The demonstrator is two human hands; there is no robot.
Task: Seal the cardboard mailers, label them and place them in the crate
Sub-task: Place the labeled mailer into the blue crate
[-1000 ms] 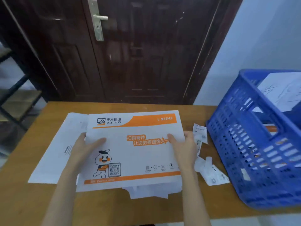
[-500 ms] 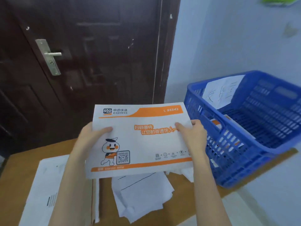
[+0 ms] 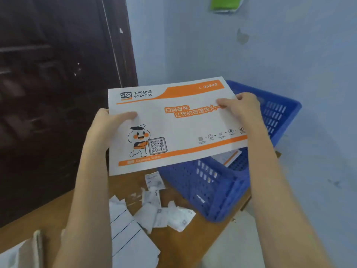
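The left hand is gripping the left edge of a white and orange STO Express cardboard mailer, thumb lying across the printed face and the other fingers hidden behind it. The right hand is pinching the mailer's right edge the same way, thumb on top, knuckles curled round the border. Both hands are holding the mailer in the air, printed face up and tilted slightly, its far right corner lying over the near rim of the blue plastic crate at about 3 o'clock of the view. Below the mailer's lower right corner, another orange-striped mailer is lying inside the crate. At 6 o'clock, on the wooden table, torn label backing scraps are lying scattered just beside the crate's near corner, and a white sheet with black lines is lying next to them. At 9 o'clock a dark wooden door is standing behind the table, and a pale blue wall is filling the 12 to 3 o'clock side.
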